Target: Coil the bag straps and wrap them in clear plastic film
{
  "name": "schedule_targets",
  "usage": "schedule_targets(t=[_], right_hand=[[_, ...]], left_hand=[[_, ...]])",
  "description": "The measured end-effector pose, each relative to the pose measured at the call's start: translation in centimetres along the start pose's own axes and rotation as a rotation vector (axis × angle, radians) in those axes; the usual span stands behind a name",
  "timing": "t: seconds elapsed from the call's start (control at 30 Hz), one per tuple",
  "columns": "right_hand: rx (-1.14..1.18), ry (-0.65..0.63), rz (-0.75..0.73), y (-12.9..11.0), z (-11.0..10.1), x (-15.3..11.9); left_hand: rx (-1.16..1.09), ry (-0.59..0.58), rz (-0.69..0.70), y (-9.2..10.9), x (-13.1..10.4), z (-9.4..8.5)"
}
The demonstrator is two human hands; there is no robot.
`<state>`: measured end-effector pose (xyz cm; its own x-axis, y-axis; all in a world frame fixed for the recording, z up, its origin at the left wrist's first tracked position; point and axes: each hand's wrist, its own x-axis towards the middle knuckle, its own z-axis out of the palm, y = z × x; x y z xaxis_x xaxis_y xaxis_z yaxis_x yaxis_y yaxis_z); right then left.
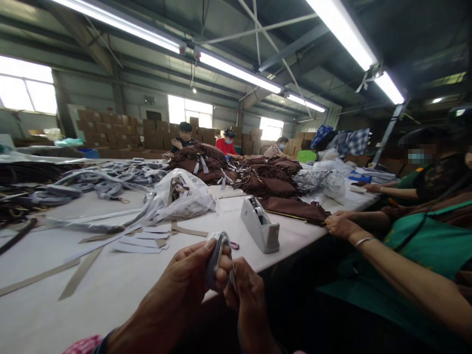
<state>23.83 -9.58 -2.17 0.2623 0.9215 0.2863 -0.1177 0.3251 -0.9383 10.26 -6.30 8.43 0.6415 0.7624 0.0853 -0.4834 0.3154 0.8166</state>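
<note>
A coiled grey wrapped strap (213,265) is held up over the near edge of the white table (121,290). My left hand (191,270) is closed round the coil, thumb on its top. Close on its right, my right hand (249,290) pinches the strap's right side, fingers bent together. Just behind the hands lies a small pink-rimmed object (234,245). A grey tape dispenser (260,226) stands a little farther back to the right.
Paper strips (142,242) and a plastic bag (180,196) lie left of the dispenser. Wrapped straps (106,179) cover the back left. Brown bags (271,182) are heaped behind. At right, a person's hands (342,223) hold a brown pouch (295,209); others sit across the table.
</note>
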Motion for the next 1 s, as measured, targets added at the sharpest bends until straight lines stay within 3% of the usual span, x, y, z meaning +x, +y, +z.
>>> schedule_targets(t=[0.07, 0.13, 0.2, 0.3, 0.37, 0.47, 0.53, 0.6, 0.73, 0.87, 0.93, 1.0], right_hand=[[-0.110, 0.080, -0.064, 0.7, 0.6, -1.2], [-0.170, 0.064, -0.048, 0.7, 0.6, -2.0], [-0.159, -0.077, 0.036, 0.1, 0.3, -2.6], [-0.099, -0.348, 0.188, -1.9, -0.9, -2.9], [-0.074, -0.426, 0.250, -3.7, -2.1, -2.7], [-0.037, -0.378, 0.292, -6.7, -4.2, -2.0], [-0.030, -0.306, 0.287, -8.4, -5.4, -0.9], [-0.104, -0.281, 0.237, -9.5, -6.2, 0.9], [-0.283, -0.303, 0.032, -9.2, -6.4, 4.9], [-0.161, -0.346, 0.043, -5.5, -3.9, 5.1], [-0.040, -0.324, 0.128, -3.1, -2.0, 3.5], [0.124, -0.168, 0.167, -0.7, -0.2, 1.4]], left_hand=[[0.012, 0.023, 0.071, 0.8, 0.3, 0.9], [0.103, 0.077, 0.192, 1.2, 0.7, 1.2], [0.310, 0.151, 0.334, 0.8, 1.3, 0.6], [0.760, 0.239, 0.564, -0.7, 2.0, -1.7], [1.024, 0.201, 0.736, -1.8, 2.1, -3.7], [1.318, -0.016, 0.862, -2.5, 1.0, -5.9], [1.436, -0.127, 0.797, -2.6, -0.3, -6.6], [1.465, -0.159, 0.651, -2.3, -1.6, -6.5], [1.328, -0.087, 0.210, -1.5, -3.3, -5.4], [0.729, -0.032, -0.152, -1.1, -2.8, -3.9], [0.391, -0.035, -0.182, -1.0, -1.9, -3.3], [0.183, -0.010, -0.134, -0.5, -0.8, -2.6]])
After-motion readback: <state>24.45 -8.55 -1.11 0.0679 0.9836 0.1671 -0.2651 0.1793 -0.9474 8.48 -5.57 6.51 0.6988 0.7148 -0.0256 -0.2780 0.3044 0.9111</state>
